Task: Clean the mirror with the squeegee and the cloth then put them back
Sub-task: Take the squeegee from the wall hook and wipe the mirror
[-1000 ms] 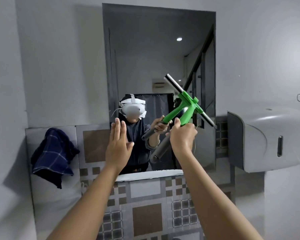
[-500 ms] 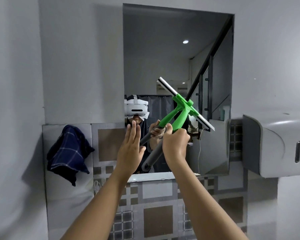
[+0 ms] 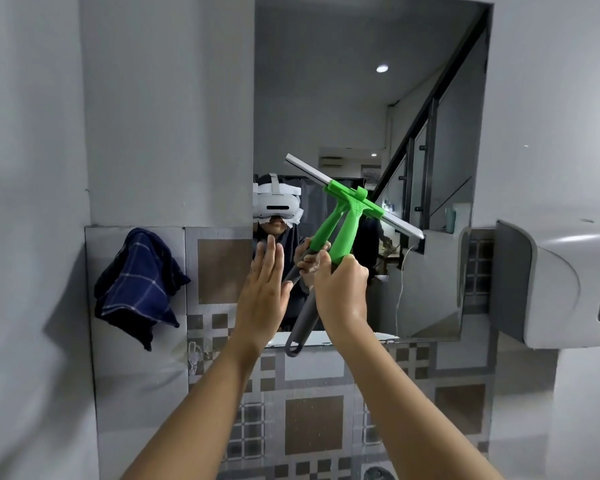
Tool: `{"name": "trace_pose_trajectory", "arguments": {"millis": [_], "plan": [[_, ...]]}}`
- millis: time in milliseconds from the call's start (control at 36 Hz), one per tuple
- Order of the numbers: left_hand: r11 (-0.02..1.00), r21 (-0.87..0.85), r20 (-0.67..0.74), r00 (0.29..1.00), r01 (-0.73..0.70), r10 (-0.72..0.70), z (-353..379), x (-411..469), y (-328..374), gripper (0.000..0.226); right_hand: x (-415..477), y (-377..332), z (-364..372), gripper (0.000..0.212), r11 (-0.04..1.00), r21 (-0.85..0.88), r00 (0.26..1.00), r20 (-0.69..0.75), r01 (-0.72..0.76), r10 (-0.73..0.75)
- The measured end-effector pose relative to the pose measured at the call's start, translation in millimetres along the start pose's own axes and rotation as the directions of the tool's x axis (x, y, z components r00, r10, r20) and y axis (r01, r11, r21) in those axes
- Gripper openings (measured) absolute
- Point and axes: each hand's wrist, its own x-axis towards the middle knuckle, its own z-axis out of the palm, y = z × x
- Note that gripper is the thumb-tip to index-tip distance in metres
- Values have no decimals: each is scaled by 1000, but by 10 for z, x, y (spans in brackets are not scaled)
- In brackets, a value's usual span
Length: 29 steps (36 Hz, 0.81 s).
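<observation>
— Where do we stand with the squeegee [image 3: 352, 216]?

— Our right hand [image 3: 342, 292] is wrapped around its handle, where green meets grey. The blade lies against the mirror [image 3: 361, 98], its long axis slanting from upper left down to lower right, low on the glass and a little right of centre.

— And the left hand [image 3: 265, 289]?

— Flat and spread wide, holding nothing, palm toward the glass just left of the handle. We cannot tell whether it touches the mirror.

— So which way does the stroke go?

— We judge the blade has to travel across its own length — and most of the glass lies above and to the left of it, so much of the mirror looks yet to be covered.

— The cloth [image 3: 137, 289]?

— Dark blue plaid, hanging on the tiled wall [image 3: 222, 271] left of the mirror, well apart from the right hand. Our empty left hand is the nearer one, so that reach would fall to it.

— Anything in the way?

— The dispenser [image 3: 551, 282] on the right wall sits close to the mirror's lower right corner.
</observation>
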Motion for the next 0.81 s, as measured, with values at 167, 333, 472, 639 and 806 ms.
{"name": "trace_pose_trajectory", "arguments": {"millis": [167, 333, 472, 639, 806], "plan": [[999, -20, 7, 999, 39, -39, 41, -29, 43, 71, -49, 39, 5, 41, 998, -33, 998, 35, 50, -49], [993, -58, 13, 995, 101, -100, 80, -118, 118, 72, -62, 117, -22, 39, 991, -63, 991, 78, 114, -109], [984, -73, 14, 987, 160, -159, 135, -196, 174, 75, -81, 187, -122, 34, 958, -171, 968, 148, 229, -205], [967, -101, -3, 972, 234, -236, 219, -306, 236, 78, -141, 321, -142, 50, 837, -378, 915, 244, 395, -322], [949, -130, -20, 956, 287, -292, 289, -445, 296, 80, -13, 400, -271, 55, 755, -477, 891, 286, 451, -352]]}}
